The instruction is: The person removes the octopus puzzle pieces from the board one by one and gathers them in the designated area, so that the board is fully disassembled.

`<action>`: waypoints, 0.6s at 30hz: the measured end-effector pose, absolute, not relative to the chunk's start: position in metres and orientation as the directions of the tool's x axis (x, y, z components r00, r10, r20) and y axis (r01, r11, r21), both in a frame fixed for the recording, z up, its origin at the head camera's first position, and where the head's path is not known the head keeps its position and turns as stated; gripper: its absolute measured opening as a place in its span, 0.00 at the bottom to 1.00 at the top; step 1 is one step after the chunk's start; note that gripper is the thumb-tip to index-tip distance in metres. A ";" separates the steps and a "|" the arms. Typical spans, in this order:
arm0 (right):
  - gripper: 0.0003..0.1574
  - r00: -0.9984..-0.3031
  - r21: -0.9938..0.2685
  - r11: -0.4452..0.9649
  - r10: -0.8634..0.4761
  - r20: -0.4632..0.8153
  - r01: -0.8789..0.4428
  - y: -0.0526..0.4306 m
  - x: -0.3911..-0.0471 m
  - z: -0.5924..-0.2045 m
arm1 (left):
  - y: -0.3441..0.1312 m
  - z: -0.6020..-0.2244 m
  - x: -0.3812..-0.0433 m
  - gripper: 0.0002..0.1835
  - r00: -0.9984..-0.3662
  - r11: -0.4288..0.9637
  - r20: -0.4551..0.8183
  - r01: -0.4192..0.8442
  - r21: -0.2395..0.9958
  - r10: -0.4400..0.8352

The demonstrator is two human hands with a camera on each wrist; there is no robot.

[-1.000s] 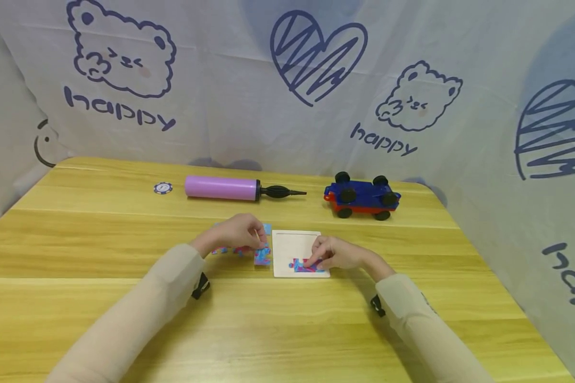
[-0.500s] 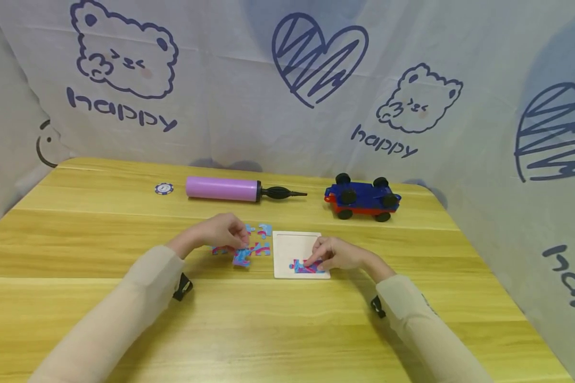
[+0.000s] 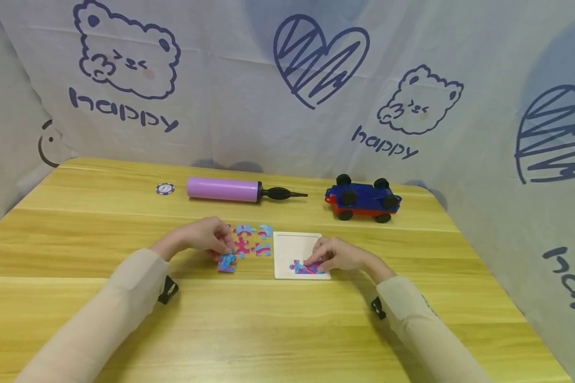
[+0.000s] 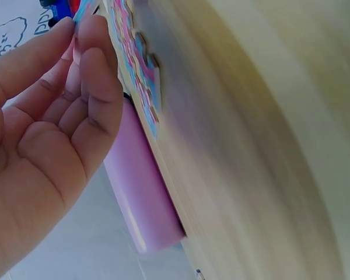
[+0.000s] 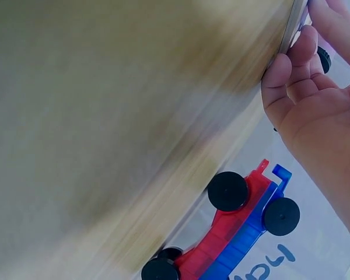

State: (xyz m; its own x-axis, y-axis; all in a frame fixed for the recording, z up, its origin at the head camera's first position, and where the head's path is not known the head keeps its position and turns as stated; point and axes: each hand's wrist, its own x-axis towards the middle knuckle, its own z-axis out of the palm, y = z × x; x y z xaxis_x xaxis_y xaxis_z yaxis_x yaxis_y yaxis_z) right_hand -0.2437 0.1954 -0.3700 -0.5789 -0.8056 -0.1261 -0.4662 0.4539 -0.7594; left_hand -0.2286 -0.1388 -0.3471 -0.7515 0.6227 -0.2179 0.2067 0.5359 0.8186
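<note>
In the head view my left hand pinches a blue and pink jigsaw puzzle piece, held by its upper edge with thumb and fingertips. Just beyond and to the right lie several loose puzzle pieces, partly behind the fingers. To their right is a square white puzzle tray. Along its near edge sit puzzle pieces fitted in the lower right part. My right hand rests there, fingertips pressing on them and covering their right part. In the right wrist view its fingers touch the tray's edge.
Behind the pieces lies a purple hand pump with a black nozzle pointing right. A blue and red toy car, wheels up, is at the back right. A poker chip lies at the back left. A printed cloth hangs behind the wooden table.
My left hand has moved left with the puzzle piece, away from the tray, uncovering more loose pieces. The right hand has stayed on the tray.
</note>
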 end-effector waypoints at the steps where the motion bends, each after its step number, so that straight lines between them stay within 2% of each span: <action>1: 0.14 -0.579 -0.757 0.456 -0.805 -0.127 -0.468 0.195 -0.244 -0.370 | -0.140 -0.347 -0.228 0.02 -0.750 0.538 -0.224 0.201 0.819 0.622; 8: 0.14 -0.581 -0.756 0.461 -0.803 -0.132 -0.465 0.195 -0.243 -0.369 | -0.147 -0.347 -0.225 0.02 -0.743 0.573 -0.288 0.154 0.805 0.604; 18: 0.14 -0.585 -0.762 0.461 -0.800 -0.134 -0.455 0.195 -0.244 -0.370 | -0.151 -0.346 -0.221 0.02 -0.724 0.600 -0.327 0.148 0.786 0.607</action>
State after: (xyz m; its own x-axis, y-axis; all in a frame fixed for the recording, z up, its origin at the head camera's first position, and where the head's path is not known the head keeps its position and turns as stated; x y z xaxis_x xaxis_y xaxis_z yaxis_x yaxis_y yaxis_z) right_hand -0.2444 0.1954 -0.3705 -0.5848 -0.8000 -0.1343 -0.4552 0.4607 -0.7620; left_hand -0.2212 -0.1507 -0.3465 -0.7240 0.6073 -0.3270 0.1484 0.6001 0.7860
